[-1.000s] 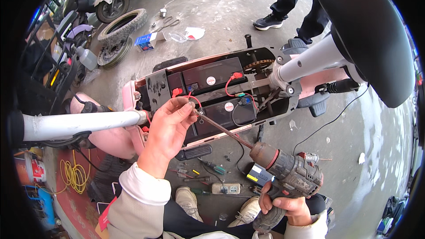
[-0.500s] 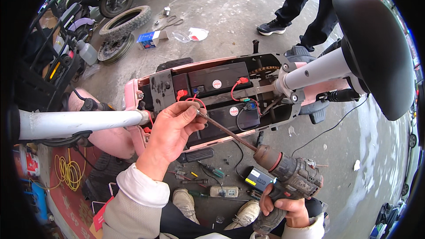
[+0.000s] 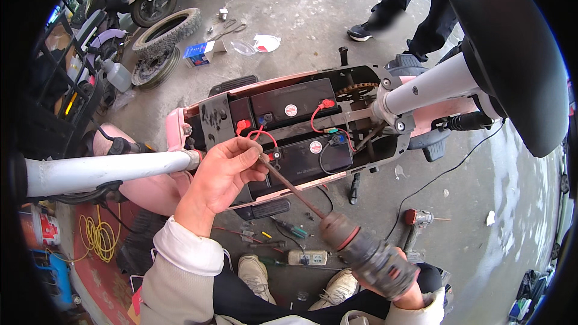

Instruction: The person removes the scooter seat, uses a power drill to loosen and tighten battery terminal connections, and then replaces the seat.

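- The step in hand looks like steadying the long bit by its tip: your left hand guides that end, while your right hand carries the drill.
- Your left grip is together, thumb and fingertips pinched on the bit's far-left end; they cover the very tip, so I cannot tell whether a fastener sits there.
- Your right grip is clamped around the drill's handle; the drill's body hides most of those fingers, so I cannot tell how one lies on the trigger.
- The drill is at the near right, above the floor, its chuck pointing far and left; the bit slants from it across the near edge of the pink scooter.
- In the scooter's bay, the far battery and the near battery lie side by side, with a red lead just beside your left fingertips.
- From here, I judge, any move calls for keeping drill and bit in one line, wrists steady, and the metal clear of that lead and the battery terminals.
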Demonstrator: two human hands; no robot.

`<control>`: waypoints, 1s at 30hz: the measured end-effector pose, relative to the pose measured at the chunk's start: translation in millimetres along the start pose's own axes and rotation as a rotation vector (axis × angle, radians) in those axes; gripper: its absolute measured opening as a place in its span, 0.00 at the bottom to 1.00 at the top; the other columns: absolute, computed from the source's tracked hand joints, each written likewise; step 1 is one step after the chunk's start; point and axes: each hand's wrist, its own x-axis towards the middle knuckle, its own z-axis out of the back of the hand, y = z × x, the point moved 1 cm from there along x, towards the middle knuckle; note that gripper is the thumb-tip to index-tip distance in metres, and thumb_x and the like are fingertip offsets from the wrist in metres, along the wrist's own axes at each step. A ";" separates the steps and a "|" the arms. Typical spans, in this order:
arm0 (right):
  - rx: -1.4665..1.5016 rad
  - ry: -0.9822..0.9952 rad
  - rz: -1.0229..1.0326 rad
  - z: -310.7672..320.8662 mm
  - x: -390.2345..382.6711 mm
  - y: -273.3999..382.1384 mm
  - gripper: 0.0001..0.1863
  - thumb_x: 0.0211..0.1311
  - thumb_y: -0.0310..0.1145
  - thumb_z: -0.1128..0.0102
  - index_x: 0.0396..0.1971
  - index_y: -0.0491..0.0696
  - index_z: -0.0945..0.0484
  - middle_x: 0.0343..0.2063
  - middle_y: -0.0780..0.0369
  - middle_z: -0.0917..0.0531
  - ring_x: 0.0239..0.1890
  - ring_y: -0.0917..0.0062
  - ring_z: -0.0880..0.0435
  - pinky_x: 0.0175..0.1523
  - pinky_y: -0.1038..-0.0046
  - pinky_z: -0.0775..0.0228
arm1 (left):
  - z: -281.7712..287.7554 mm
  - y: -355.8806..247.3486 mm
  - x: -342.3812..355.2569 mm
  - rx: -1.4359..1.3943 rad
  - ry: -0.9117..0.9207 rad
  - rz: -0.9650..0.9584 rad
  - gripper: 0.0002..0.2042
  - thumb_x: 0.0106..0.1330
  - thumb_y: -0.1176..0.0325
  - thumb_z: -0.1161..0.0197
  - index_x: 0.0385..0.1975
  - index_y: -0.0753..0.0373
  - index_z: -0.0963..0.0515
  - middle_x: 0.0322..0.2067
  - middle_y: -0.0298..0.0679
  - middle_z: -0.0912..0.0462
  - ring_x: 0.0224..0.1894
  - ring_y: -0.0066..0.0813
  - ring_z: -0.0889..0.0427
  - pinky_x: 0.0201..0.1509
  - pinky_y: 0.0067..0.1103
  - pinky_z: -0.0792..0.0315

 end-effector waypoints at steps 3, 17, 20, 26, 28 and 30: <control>-0.098 0.040 0.000 -13.5 -10.6 -10.5 0.16 0.55 0.28 0.26 0.45 0.47 0.14 0.35 0.61 0.12 0.37 0.74 0.13 0.44 0.71 0.22 | -6.7 -28.5 -13.0 0.146 -0.104 -0.081 0.12 0.78 0.64 0.37 0.53 0.65 0.20 0.41 0.43 0.12 0.38 0.32 0.11 0.42 0.25 0.15; 0.819 -0.063 -0.261 2.5 15.4 35.9 0.25 0.58 0.20 0.30 0.58 0.41 0.22 0.34 0.60 0.14 0.38 0.74 0.15 0.49 0.69 0.23 | 7.9 6.7 13.1 1.427 -0.434 -0.293 0.22 0.60 0.73 0.29 0.57 0.65 0.21 0.35 0.41 0.12 0.32 0.29 0.16 0.41 0.27 0.21; 0.634 -0.022 -0.223 4.5 15.4 32.7 0.26 0.58 0.21 0.30 0.58 0.41 0.22 0.35 0.61 0.14 0.38 0.75 0.15 0.49 0.70 0.23 | -3.9 -1.2 2.9 1.286 -0.445 -0.107 0.20 0.61 0.74 0.32 0.54 0.68 0.20 0.36 0.41 0.11 0.33 0.28 0.16 0.42 0.27 0.21; 0.340 -0.096 -0.081 -0.7 26.0 37.5 0.17 0.52 0.27 0.24 0.44 0.47 0.14 0.38 0.62 0.11 0.39 0.72 0.12 0.46 0.69 0.20 | 5.5 -0.4 6.4 1.212 -0.414 -0.194 0.19 0.63 0.78 0.33 0.55 0.68 0.21 0.39 0.44 0.11 0.40 0.29 0.13 0.49 0.26 0.20; 0.417 -0.083 -0.120 -0.1 28.5 40.6 0.17 0.53 0.27 0.24 0.44 0.47 0.14 0.38 0.62 0.11 0.39 0.73 0.12 0.46 0.69 0.20 | 3.7 -2.4 7.1 1.140 -0.392 -0.149 0.18 0.63 0.79 0.33 0.54 0.69 0.22 0.40 0.44 0.11 0.42 0.30 0.13 0.51 0.26 0.20; 0.443 -0.061 -0.132 0.8 30.0 41.3 0.16 0.54 0.27 0.24 0.44 0.47 0.15 0.38 0.63 0.11 0.40 0.74 0.12 0.46 0.69 0.20 | 1.3 -6.8 6.5 1.116 -0.364 -0.093 0.17 0.62 0.80 0.33 0.53 0.69 0.22 0.41 0.44 0.11 0.43 0.30 0.13 0.53 0.26 0.21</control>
